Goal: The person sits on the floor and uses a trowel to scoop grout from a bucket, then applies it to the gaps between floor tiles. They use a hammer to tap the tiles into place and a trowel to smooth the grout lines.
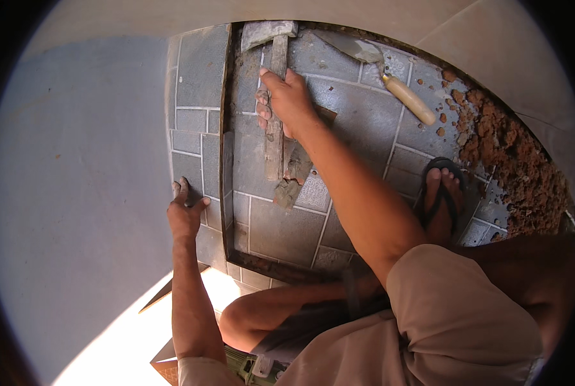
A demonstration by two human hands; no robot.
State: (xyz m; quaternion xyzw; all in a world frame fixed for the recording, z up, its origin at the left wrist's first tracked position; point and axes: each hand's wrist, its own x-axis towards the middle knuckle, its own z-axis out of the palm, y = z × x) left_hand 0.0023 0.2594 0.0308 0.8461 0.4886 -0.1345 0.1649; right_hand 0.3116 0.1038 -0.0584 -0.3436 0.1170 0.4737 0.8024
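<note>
We judge it mid-job: right hand (287, 96) clamped on hammer (273, 77), left hand (185, 215) flat, fingers apart, on tiles (358, 119); trowel (390, 77) idle, rubble (512, 161) left.

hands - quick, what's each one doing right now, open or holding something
Left hand: open, fingers spread, pressed flat on the grey tiled step edge.
Right hand: closed around the wooden handle of the hammer.
</note>
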